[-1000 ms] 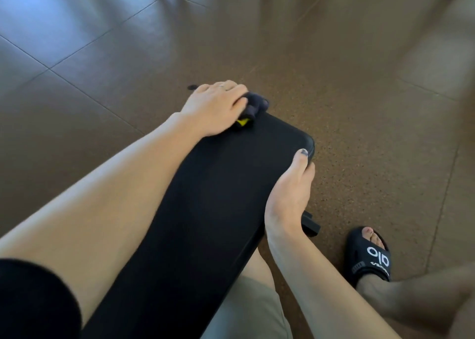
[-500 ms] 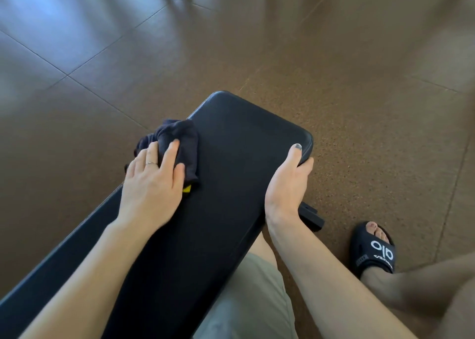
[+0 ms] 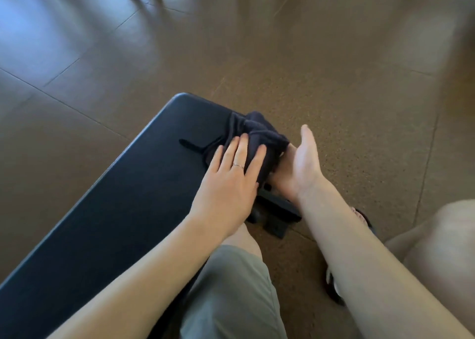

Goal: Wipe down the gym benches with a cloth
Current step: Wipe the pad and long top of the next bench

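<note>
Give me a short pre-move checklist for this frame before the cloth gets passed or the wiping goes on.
1. Cloth on the bench: ok, bunched at the right edge of the pad.
2. Left hand on the cloth: ok, flat, fingers pressing it down.
3. Right hand ready to receive: ok, open palm beside the cloth, at the bench edge.
4. Cloth secure against slipping off: cannot tell, part overhangs the edge.
5. Pad surface clean: cannot tell.
</note>
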`<state>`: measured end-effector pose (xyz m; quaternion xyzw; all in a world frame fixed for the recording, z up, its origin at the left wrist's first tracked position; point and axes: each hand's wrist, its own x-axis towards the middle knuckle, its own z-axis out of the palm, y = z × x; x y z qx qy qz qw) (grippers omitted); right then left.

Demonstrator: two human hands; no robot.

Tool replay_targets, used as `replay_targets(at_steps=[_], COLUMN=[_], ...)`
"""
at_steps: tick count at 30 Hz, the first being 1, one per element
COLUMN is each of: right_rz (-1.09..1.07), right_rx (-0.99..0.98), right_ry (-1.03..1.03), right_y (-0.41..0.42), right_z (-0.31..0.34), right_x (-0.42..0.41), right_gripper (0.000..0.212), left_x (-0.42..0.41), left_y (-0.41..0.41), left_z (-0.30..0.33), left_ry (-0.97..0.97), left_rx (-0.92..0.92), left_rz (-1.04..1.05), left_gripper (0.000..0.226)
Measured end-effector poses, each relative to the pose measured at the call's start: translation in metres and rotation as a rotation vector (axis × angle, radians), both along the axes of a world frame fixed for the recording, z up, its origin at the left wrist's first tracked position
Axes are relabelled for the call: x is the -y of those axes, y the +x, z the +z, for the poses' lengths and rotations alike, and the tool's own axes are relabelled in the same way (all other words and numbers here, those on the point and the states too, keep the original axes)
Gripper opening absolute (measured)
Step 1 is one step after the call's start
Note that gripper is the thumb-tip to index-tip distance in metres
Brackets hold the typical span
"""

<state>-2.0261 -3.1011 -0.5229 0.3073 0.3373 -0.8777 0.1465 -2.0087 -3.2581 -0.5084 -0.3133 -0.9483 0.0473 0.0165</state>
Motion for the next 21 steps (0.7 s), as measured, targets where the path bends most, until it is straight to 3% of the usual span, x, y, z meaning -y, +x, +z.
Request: replay_targets(at_steps=[5, 10, 15, 18, 21], right_rz=[0.059, 0.119, 0.154, 0.154, 0.17], right_rx=[-0.036, -0.062, 0.034, 0.089, 0.089], right_ry=[-0.028, 0.184, 0.323, 0.334, 0.4], right_y=[0.01, 0.003, -0.022, -0.033, -0.042], right_z=[-0.006, -0.008, 0.003, 0.024, 0.057], right_x=[-0.006, -0.001, -0.02, -0.042, -0.073], right_gripper=[0.074, 0.08, 0.075, 0.068, 0.055], left_x=[0.034, -0.013, -0.063, -0.091, -0.107], left_y=[0.04, 0.004, -0.051, -0.085, -0.116], left_z=[-0.005, -0.004, -0.003, 0.015, 0.053], left_ry=[-0.086, -0.144, -0.129, -0.027, 0.293], left_rx=[-0.002, -0.039, -0.094, 0.036, 0.486], left_rz=[-0.029, 0.01, 0.002, 0.017, 0.219], left_gripper=[0.075, 0.083, 0.052, 0.041, 0.025])
